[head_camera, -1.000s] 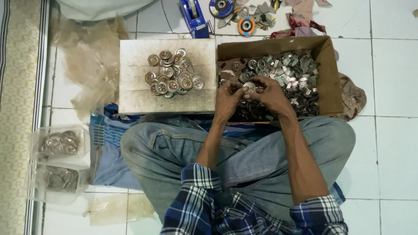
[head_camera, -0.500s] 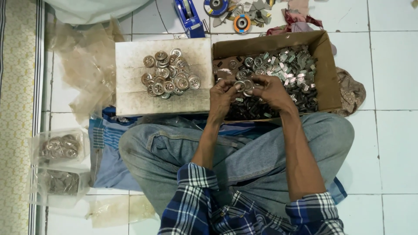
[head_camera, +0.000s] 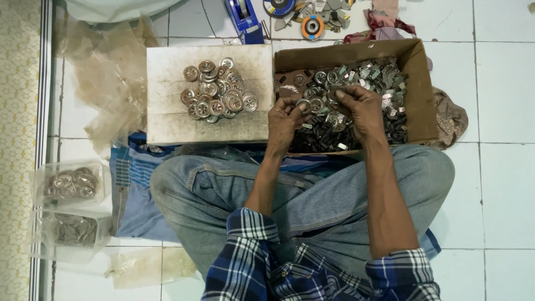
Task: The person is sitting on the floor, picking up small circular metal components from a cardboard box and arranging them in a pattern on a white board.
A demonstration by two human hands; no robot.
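Seated cross-legged on a white tiled floor, a person works over a brown cardboard box point(head_camera: 415, 83) of small metal parts; since a second ago both hands have lifted slightly off the heap and drawn closer together. The left hand point(head_camera: 285, 120) pinches a round metal disc point(head_camera: 304, 104) between thumb and fingertips, while the right hand point(head_camera: 359, 108) curls narrowly around another small metal part, whose shape cannot be made out. Both hands hover just above the box's contents: silvery discs toward the left, grey clips and darker pieces toward the right. Beside the box on its left, touching it, lies a pale, stained flat tray point(head_camera: 167, 111) bearing a pile of round metal discs point(head_camera: 218, 90), which looks unchanged. At far left, two clear plastic bags point(head_camera: 69, 184) hold more discs. Crumpled clear plastic point(head_camera: 106, 83) lies at upper left, and a blue tape dispenser point(head_camera: 245, 19) stands above the tray.
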